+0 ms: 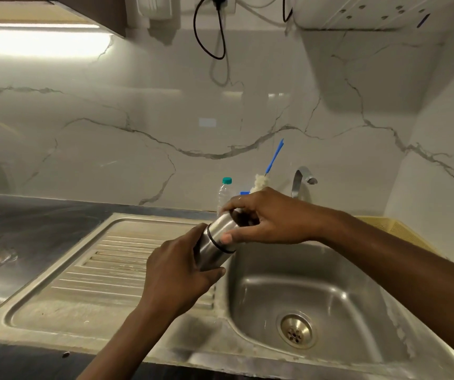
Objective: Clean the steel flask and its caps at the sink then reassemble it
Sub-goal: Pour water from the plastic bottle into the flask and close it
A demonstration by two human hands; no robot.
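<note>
A steel flask (pixel 216 252) is held tilted above the left rim of the sink basin (pixel 327 294), its top pointing up and to the right. My left hand (pixel 177 272) wraps the flask's lower body. My right hand (pixel 269 218) grips the steel outer cap (pixel 221 227) at the flask's top, fingers curled around it, with a dark ring showing where cap meets body. The flask's mouth and any inner cap are hidden by my right hand.
A ribbed steel drainboard (pixel 105 270) lies left of the basin, with dark countertop (pixel 28 229) beyond it. Behind my hands stand a clear water bottle (pixel 224 193), a blue-handled bottle brush (pixel 268 171) and the tap (pixel 302 179). A yellow basket (pixel 395 229) sits at the right.
</note>
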